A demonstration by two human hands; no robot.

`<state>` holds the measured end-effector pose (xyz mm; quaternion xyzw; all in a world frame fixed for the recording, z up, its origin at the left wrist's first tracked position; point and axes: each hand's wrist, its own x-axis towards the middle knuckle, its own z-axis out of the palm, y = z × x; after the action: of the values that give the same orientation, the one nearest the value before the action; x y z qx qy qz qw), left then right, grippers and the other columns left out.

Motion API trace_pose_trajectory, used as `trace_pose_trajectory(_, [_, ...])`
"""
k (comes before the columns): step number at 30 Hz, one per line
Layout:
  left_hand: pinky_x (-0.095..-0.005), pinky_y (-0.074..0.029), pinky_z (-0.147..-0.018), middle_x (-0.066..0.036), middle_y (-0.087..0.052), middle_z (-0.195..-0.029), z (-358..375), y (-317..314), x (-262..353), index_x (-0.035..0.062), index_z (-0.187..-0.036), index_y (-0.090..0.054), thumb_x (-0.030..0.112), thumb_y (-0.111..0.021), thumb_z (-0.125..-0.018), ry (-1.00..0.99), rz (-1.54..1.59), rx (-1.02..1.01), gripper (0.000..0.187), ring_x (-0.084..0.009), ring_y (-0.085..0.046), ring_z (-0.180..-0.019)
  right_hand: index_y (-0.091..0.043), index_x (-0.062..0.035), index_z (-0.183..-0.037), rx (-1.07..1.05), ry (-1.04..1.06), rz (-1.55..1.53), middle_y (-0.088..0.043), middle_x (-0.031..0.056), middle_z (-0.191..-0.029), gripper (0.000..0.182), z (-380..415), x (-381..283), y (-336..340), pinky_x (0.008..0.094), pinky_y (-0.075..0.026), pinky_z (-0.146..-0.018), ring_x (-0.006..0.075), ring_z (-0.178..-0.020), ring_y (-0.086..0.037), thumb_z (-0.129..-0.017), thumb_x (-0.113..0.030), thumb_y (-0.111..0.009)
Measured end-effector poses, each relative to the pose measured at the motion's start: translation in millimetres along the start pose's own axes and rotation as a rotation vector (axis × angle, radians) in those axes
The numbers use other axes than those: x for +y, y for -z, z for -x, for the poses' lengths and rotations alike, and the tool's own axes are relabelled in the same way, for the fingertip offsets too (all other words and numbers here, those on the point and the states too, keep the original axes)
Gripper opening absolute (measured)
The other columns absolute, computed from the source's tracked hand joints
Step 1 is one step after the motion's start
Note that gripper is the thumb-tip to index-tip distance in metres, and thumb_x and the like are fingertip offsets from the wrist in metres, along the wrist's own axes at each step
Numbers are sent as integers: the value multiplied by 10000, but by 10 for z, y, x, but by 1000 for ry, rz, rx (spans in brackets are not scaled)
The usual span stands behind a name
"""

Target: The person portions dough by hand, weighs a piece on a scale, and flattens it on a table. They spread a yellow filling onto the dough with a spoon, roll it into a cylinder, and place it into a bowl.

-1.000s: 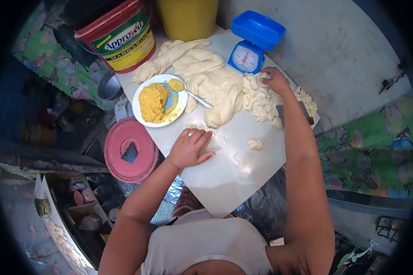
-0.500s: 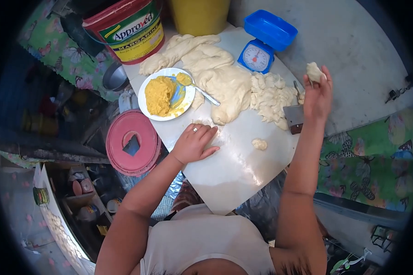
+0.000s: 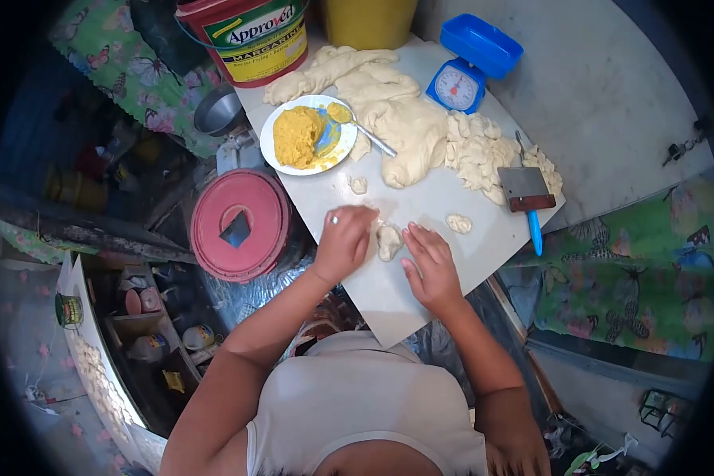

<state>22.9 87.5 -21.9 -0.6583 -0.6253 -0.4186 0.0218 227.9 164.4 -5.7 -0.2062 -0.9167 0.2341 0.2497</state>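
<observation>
White worktop board [image 3: 420,293], smooth and lightly floured, angled across a cluttered corner with butterfly-print cloth [image 3: 635,270] to the right and a grey slab [image 3: 611,87] behind. Red margarine bucket [image 3: 255,36] and a yellow container [image 3: 369,20] at the far edge; blue kitchen scale [image 3: 470,67] near them. Big mass of pale dough [image 3: 393,103] spread between bucket and scale, a torn, ragged heap [image 3: 484,155] just beside it. White plate [image 3: 282,155] of yellow filling with a spoon [image 3: 369,139] resting on it. Bench scraper [image 3: 526,190] with a blue handle at the right edge. Round pink lid [image 3: 238,226] off the board, to the left.

Small dough piece [image 3: 388,239] — pale, soft, lumpy — flat on the board near the front edge, between both hands. Left hand [image 3: 343,242] cupped loosely, fingertips touching the piece's left side, ring visible. Right hand [image 3: 430,266] flat, fingers extended and spread, tips just beside the piece — not gripping. Two smaller lumps [image 3: 458,223] lying apart nearby.
</observation>
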Motion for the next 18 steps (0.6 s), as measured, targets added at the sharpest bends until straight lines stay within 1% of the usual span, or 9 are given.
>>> trace_pose_trajectory(5, [-435,-371,-938,-158,-576,-1145,294,-38,278,28,-1248,-530,46,-573,-794,-13,44,-80,456,-324,-541,-1081,-386,-68,-1439,-227,-39,231,-357,166,-1495,568,-156,22,-351,549,-110,-1152,299,-1397,-324,-964,-371,-454])
trace_pose_trajectory(7, [-441,-375,-953,-195,-573,-1156,296,-63,244,10,-1244,-528,53,-564,-863,121,101,45,385,-363,-540,-1080,-401,-82,-1435,-315,-79,223,-347,160,-1503,565,-364,35,-253,559,-85,-1150,295,-1404,-312,-973,-409,-417])
trace_pose_trajectory(9, [-440,-356,-998,-212,-553,-1195,244,-14,236,3,-1277,-507,127,-528,-923,236,170,12,376,-375,-513,-1132,-416,-97,-1430,-385,-109,217,-337,153,-1511,569,-461,111,-213,569,-60,-1148,290,-1411,-300,-983,-447,-381])
trace_pose_trajectory(11, [-433,-328,-1033,-220,-529,-1248,181,13,201,2,-1331,-470,209,-481,-966,210,179,-34,420,-370,-482,-1187,-421,-97,-1426,-385,-219,-334,-339,160,-1509,556,-497,278,-136,554,-27,-1151,310,-1412,-294,-995,-442,-356])
trace_pose_trajectory(12, [-437,-289,-1066,-232,-481,-1337,163,54,198,5,-1378,-432,320,-419,-993,227,189,-162,498,-363,-442,-1258,-424,-81,-1420,-253,-229,-442,-346,166,-1504,550,-455,267,-86,537,-62,-1157,322,-1414,-285,-994,-426,-382])
trace_pose_trajectory(13, [-437,-289,-1066,-232,-481,-1337,138,64,185,5,-1378,-432,320,-419,-993,228,185,-155,498,-363,-442,-1258,-424,-81,-1420,-256,-221,-440,-346,166,-1504,550,-393,229,-79,537,-62,-1157,322,-1414,-285,-994,-426,-382])
trace_pose_trajectory(15, [-443,-273,-1075,-228,-450,-1392,153,47,177,10,-1389,-417,377,-418,-983,178,293,-180,547,-355,-393,-1326,-429,-38,-1403,-223,-62,-182,-351,184,-1496,561,-208,61,-84,524,-115,-1157,317,-1422,-265,-980,-406,-430])
trace_pose_trajectory(16, [-443,-273,-1075,-228,-450,-1392,155,26,170,10,-1389,-417,377,-418,-983,192,296,-184,547,-355,-393,-1326,-426,8,-1386,-356,-30,98,-365,205,-1479,596,-124,-53,-171,518,-153,-1155,319,-1420,-269,-958,-404,-474])
trace_pose_trajectory(18, [-466,-228,-1117,-206,-410,-1445,154,3,152,24,-1420,-390,451,-419,-965,142,164,-339,624,-336,-334,-1384,-400,7,-1401,-372,-42,122,-348,206,-1486,604,102,-183,-275,528,-149,-1153,326,-1422,-257,-953,-392,-479])
